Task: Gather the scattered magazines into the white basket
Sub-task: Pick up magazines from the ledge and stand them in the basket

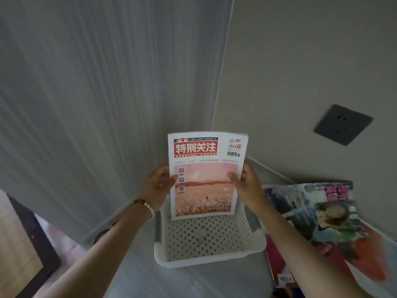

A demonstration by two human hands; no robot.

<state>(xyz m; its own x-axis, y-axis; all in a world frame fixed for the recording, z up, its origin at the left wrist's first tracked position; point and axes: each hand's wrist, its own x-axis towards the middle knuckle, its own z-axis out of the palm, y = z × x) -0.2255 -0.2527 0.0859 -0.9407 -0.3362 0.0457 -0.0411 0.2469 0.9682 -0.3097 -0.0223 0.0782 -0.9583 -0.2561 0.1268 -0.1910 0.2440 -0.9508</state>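
Note:
I hold a magazine (pixel 206 175) with a red title block and a pink field picture upright over the white perforated basket (pixel 211 258). My left hand (pixel 158 186) grips its left edge and my right hand (pixel 247 186) grips its right edge, thumbs on the cover. The magazine's lower edge sits just above the basket's far side. The basket looks empty inside. To the right lies a colourful magazine (pixel 328 222) flat on the surface, with a red-covered magazine (pixel 276 261) partly under my right forearm.
The basket stands on a pale grey surface (pixel 137 276) in a corner of two walls. A dark wall socket (pixel 343 124) is on the right wall. A dark-framed panel (pixel 28 244) leans at the lower left, and a small dark round object (pixel 101 234) lies left of the basket.

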